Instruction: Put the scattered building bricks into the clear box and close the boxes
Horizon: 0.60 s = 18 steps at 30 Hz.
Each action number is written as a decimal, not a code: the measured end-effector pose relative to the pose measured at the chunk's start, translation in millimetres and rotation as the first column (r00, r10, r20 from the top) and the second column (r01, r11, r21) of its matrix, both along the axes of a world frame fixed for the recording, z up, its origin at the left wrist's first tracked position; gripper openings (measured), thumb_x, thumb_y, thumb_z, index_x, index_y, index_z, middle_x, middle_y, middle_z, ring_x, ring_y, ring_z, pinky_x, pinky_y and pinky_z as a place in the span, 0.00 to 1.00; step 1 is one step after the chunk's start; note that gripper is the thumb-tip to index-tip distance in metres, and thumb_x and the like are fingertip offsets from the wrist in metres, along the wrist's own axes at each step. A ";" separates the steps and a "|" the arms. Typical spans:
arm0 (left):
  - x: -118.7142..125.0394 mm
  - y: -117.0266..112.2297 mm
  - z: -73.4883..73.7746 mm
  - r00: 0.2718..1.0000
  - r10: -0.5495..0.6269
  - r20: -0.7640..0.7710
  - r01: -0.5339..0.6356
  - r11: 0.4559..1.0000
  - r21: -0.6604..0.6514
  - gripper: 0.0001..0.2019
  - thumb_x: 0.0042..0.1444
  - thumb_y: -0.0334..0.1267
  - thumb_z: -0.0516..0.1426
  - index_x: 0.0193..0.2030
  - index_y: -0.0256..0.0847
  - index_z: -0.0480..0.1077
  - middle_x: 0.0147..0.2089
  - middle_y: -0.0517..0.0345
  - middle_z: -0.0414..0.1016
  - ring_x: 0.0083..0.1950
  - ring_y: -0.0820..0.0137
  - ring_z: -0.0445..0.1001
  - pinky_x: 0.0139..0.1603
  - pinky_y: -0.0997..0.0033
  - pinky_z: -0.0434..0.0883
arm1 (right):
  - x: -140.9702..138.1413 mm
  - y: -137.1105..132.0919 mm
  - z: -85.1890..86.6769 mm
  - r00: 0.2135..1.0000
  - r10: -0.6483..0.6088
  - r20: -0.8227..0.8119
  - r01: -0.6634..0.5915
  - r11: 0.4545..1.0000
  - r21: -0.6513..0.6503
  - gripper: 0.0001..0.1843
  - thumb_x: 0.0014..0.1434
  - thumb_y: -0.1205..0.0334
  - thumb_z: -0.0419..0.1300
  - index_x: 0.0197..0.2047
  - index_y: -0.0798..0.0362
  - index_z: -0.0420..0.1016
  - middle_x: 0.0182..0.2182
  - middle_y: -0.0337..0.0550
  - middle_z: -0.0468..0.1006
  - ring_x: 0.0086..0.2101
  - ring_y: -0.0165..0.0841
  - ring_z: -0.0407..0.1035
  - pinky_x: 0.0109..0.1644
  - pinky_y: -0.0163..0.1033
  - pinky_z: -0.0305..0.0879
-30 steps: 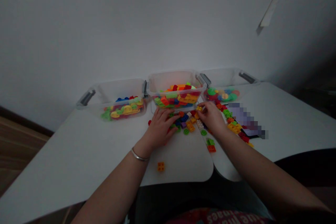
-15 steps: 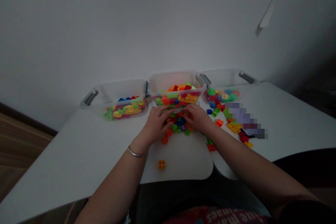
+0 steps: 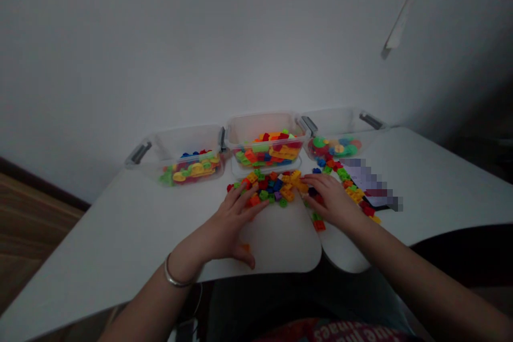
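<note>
A pile of toy building bricks [image 3: 276,186] in many colours lies in front of the middle bin. My left hand [image 3: 224,227] is open, fingers spread, its fingertips at the pile's left side. Its thumb partly covers a lone orange brick [image 3: 246,247] on the white board [image 3: 288,246]. At the pile's right edge is my right hand [image 3: 334,197], with thumb and fingers apart. Its fingertips are beside some yellow bricks [image 3: 300,184]; whether they touch is hard to make out.
Three clear bins stand along the wall: the left bin [image 3: 188,136], the middle bin [image 3: 264,123] and the right bin [image 3: 340,120], each holding coloured pieces. A line of bricks [image 3: 347,181] runs beside a phone-like blurred object [image 3: 371,184] on the white table [image 3: 433,171].
Both hands have moved apart from the pile's far side. The left came back toward me and spread over the orange brick; the right shifted rightward. More of the pile shows.
</note>
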<state>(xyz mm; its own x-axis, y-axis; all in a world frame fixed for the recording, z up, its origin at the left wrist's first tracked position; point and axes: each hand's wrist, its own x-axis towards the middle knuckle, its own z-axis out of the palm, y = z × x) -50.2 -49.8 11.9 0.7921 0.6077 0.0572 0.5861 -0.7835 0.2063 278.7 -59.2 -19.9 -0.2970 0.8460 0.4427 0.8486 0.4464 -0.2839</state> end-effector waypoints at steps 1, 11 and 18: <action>1.3 -2.5 -2.3 1.000 -0.013 -0.010 0.013 1.000 0.010 0.68 0.27 0.62 0.74 0.76 0.51 0.49 0.78 0.37 0.44 0.77 0.36 0.40 0.71 0.31 0.52 | 1.4 -8.1 -3.2 1.000 0.007 0.016 -0.007 1.000 -0.003 0.25 0.65 0.53 0.55 0.62 0.55 0.70 0.59 0.57 0.74 0.59 0.49 0.67 0.63 0.58 0.62; 40.2 19.6 -24.3 0.994 0.111 -0.020 -0.100 0.948 0.302 0.43 0.52 0.45 0.69 0.72 0.45 0.57 0.75 0.35 0.53 0.75 0.41 0.51 0.71 0.31 0.52 | -2.4 -12.8 -24.9 0.994 -0.066 0.086 0.069 0.997 -0.031 0.30 0.63 0.56 0.56 0.67 0.54 0.63 0.64 0.56 0.70 0.62 0.49 0.64 0.68 0.62 0.54; 55.8 28.3 -23.8 0.988 0.151 -0.011 -0.132 0.896 0.425 0.34 0.62 0.41 0.61 0.73 0.46 0.55 0.73 0.40 0.58 0.74 0.48 0.57 0.71 0.35 0.55 | -0.5 -1.4 -14.9 0.980 -0.165 0.112 0.163 0.986 0.022 0.22 0.66 0.55 0.55 0.59 0.56 0.73 0.54 0.56 0.79 0.55 0.49 0.70 0.62 0.56 0.62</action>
<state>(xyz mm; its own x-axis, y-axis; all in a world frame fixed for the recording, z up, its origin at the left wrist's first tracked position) 5.6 -21.5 -11.9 0.7070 0.6399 0.3010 0.6981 -0.6995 -0.1529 278.3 -60.5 -34.9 -0.2031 0.8819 0.4254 0.9369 0.3013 -0.1773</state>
